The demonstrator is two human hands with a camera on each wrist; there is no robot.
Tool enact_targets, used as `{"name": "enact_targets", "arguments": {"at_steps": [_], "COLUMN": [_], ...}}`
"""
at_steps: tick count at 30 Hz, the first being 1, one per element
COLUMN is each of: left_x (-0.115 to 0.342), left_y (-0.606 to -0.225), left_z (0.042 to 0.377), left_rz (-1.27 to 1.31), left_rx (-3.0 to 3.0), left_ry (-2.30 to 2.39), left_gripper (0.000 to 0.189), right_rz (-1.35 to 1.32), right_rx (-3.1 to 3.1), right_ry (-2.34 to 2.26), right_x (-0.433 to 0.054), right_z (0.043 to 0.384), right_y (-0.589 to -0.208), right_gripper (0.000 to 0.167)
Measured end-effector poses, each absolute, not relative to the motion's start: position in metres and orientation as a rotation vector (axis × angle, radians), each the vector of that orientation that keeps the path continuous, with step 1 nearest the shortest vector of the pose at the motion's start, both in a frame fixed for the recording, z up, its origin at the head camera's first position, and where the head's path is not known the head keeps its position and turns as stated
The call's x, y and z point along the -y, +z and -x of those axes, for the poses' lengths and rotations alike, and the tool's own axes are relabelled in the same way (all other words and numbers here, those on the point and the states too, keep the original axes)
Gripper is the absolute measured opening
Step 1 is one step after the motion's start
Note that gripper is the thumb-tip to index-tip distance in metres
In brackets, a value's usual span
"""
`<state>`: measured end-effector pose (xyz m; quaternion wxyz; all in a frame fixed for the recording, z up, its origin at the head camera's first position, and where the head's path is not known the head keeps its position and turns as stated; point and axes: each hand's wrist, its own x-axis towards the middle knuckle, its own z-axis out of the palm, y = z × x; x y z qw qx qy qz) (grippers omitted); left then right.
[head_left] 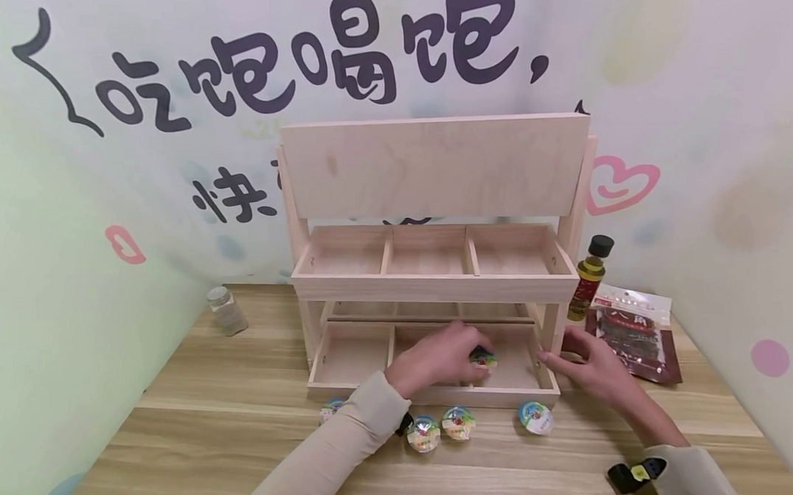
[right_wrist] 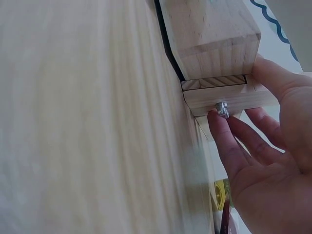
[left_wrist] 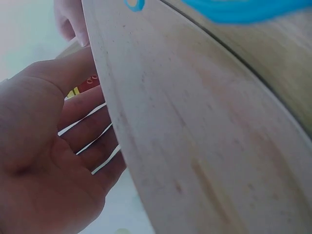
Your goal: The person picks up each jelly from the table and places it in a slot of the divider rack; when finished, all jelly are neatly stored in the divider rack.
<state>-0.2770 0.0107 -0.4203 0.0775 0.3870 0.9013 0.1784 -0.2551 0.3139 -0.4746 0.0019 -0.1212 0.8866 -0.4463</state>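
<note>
A two-tier wooden rack (head_left: 428, 287) stands on the table, its trays split into compartments. My left hand (head_left: 440, 355) reaches over the front of the lower tray and grips a small jelly cup (head_left: 484, 360) with a colourful lid, at the right compartment. In the left wrist view its fingers (left_wrist: 92, 139) pass behind the tray's front board, and the cup is hidden there. My right hand (head_left: 593, 368) holds the rack's right post, thumb by the tray's end. A metal bolt (right_wrist: 222, 109) sticks out at its fingertips in the right wrist view.
Several jelly cups (head_left: 459, 423) lie on the table (head_left: 229, 432) before the rack. A dark bottle (head_left: 588, 278) with a black cap and a brown packet (head_left: 634, 343) are at the right. A small clear jar (head_left: 227, 311) stands at the left. The printed wall rises behind.
</note>
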Motion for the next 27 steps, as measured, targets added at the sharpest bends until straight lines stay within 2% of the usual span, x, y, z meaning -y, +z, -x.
{"name": "enact_targets", "arguments": {"at_steps": [15,20,24,27], "left_x": [-0.011,-0.011,-0.011,-0.014], "left_y": [-0.421,-0.422,-0.423,-0.422], "left_z": [0.272,0.271,0.266,0.257], "left_rz": [-1.132,-1.153,-1.198,-1.242], "left_rx": [-2.706,-2.716,-2.745,-2.806], "left_ry": [0.527,0.514,0.49,0.437], "left_gripper": [0.032,0.031,0.021,0.025], "right_rz": [0.383,0.392,0.389,0.385], "right_rx": [-2.777,-2.781,-2.78,-2.775], "right_ry": [-1.402,-1.405,-1.41,-1.412], "right_x": [-0.314,-0.315,-0.315,-0.315], "right_z": [0.255,0.256,0.255,0.255], "right_y": [-0.476,-0.477,-0.477,-0.476], "right_gripper": [0.073,0.072,0.071,0.071]}}
